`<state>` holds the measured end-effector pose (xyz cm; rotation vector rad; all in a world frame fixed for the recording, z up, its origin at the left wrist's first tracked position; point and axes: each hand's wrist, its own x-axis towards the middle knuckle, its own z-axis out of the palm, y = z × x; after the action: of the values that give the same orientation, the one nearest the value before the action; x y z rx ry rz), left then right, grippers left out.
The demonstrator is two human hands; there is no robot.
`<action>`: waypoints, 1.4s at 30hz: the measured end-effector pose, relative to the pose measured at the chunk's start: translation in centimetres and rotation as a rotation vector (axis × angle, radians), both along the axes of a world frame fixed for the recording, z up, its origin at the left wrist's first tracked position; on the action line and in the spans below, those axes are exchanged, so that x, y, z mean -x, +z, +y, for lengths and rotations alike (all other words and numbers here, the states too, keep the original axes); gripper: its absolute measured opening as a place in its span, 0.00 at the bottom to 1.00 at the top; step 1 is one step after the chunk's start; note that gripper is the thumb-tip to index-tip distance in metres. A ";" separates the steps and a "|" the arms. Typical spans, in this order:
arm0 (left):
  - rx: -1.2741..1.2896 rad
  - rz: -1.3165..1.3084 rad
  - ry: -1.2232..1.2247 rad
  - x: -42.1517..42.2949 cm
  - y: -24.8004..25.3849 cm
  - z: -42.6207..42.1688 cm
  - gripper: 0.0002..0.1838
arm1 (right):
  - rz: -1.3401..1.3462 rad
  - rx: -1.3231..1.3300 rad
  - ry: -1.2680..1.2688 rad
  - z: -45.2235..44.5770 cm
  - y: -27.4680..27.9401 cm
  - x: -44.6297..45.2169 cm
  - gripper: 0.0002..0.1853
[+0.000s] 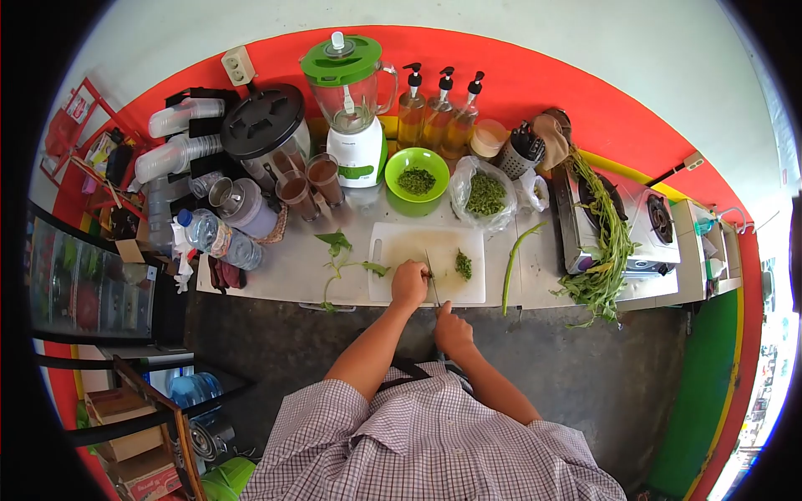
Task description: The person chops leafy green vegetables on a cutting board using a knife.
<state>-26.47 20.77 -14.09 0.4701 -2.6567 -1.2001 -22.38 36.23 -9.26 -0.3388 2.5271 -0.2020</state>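
My left hand rests on the white cutting board, its fingers curled closed beside the knife blade. A little green shows at its fingertips, but what it holds is mostly hidden. My right hand is wrapped round the handle of a knife, just off the board's front edge. The blade points away from me across the board. A small heap of chopped greens lies to the right of the blade. Left of the board is a leafy stem; a long green bean lies to its right.
Behind the board stand a green bowl and a plastic bag, both with chopped greens inside. A blender, pump bottles and brown cups line the back. Long leafy greens drape over the gas stove.
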 end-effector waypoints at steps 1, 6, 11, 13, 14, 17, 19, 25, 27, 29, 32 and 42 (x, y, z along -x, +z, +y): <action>0.010 0.011 0.006 -0.1 0.0 0.1 0.05 | -0.003 -0.002 0.001 0.1 -0.5 0.0 0.28; -0.018 -0.026 -0.010 -0.4 0.6 0.1 0.04 | -0.038 0.023 0.032 0.1 1.0 1.5 0.29; 0.008 -0.027 -0.041 -0.4 1.5 0.1 0.04 | 0.029 0.032 0.038 0.1 -1.0 0.2 0.26; -0.025 -0.026 -0.037 -0.4 0.7 -0.1 0.04 | 0.073 0.038 0.027 0.0 -0.8 0.3 0.23; -0.016 -0.027 -0.056 -0.4 0.3 -0.2 0.04 | 0.048 0.038 0.046 0.1 -0.7 0.8 0.23; -0.001 -0.036 -0.092 0.0 0.5 -0.5 0.07 | 0.013 0.049 0.048 0.2 0.0 1.2 0.24; -0.056 -0.080 -0.084 0.1 0.3 -0.7 0.07 | 0.003 0.051 0.053 0.3 -0.4 0.6 0.25; -0.035 -0.064 -0.085 0.2 -0.5 -0.9 0.08 | 0.002 0.041 0.054 0.2 -0.1 1.0 0.22; -0.025 -0.046 -0.095 0.0 -0.4 -0.9 0.07 | -0.067 0.072 0.036 0.1 0.9 1.7 0.23; -0.010 -0.022 -0.107 0.0 -0.3 -1.1 0.07 | -0.051 0.068 0.038 0.0 0.7 0.9 0.23; -0.084 -0.046 -0.104 -0.4 -0.4 -1.1 0.06 | -0.031 0.090 0.035 0.4 -0.2 0.4 0.23; -0.096 0.051 -0.124 -1.8 0.1 -0.9 0.07 | -0.033 0.083 0.020 0.2 -0.3 0.1 0.22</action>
<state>-24.69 19.85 -13.94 0.2889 -2.6274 -1.3607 -22.45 36.38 -9.58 -0.3909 2.4867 -0.3029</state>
